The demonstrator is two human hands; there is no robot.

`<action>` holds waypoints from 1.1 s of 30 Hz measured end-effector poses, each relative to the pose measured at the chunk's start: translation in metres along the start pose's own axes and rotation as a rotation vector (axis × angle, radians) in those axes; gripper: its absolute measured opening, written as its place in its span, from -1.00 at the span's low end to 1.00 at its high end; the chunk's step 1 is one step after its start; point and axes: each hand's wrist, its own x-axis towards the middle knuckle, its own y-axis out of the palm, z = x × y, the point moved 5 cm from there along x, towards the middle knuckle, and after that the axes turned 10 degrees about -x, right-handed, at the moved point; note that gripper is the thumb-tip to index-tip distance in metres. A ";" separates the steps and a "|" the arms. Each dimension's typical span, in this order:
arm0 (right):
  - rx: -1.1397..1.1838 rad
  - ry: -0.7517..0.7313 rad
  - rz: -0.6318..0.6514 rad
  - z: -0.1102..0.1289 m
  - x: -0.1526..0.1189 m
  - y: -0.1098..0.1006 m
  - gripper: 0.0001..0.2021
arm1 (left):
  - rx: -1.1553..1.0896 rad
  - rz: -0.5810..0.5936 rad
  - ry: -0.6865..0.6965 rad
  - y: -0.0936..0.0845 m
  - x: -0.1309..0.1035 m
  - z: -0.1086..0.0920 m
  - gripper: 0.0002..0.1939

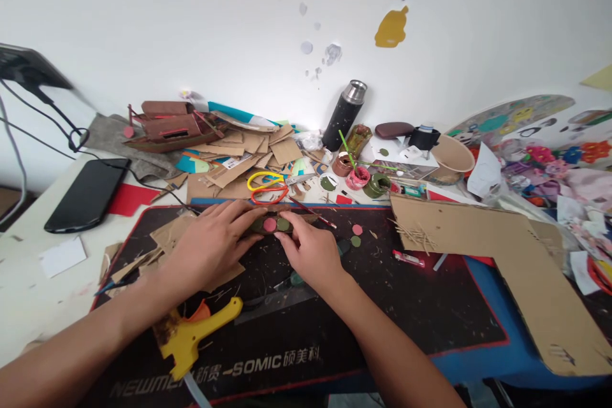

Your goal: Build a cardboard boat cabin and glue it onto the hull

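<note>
Between my hands, over the dark desk mat (382,306), is a narrow dark-painted piece (258,225) bearing a pink disc (270,224) and a green disc (282,224). My left hand (217,239) has its fingers closed on the piece's left end. My right hand (313,247) pinches the other end near the green disc, thumb below and index finger above. Fingers hide much of the piece. Right of my right hand, a loose pink disc (357,229) and a loose green disc (356,241) lie on the mat. A yellow hot glue gun (198,335) lies below my left hand.
Scissors (268,186), cardboard scraps (239,162) and a brown model boat (172,127) sit behind. Open paint jars (377,185) stand near a black flask (343,116). A large cardboard sheet (478,229) covers the right side. A phone (88,194) lies left.
</note>
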 end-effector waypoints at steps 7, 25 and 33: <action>0.011 0.009 -0.004 -0.002 0.000 0.002 -0.62 | 0.009 0.024 -0.046 -0.002 -0.009 0.015 -0.50; 0.189 0.027 -0.200 -0.015 -0.014 -0.010 -0.67 | 0.005 0.042 -0.090 -0.006 -0.014 0.026 -0.55; 0.267 0.052 -0.237 -0.019 -0.021 -0.014 -0.72 | -0.032 0.017 -0.092 -0.007 -0.013 0.025 -0.58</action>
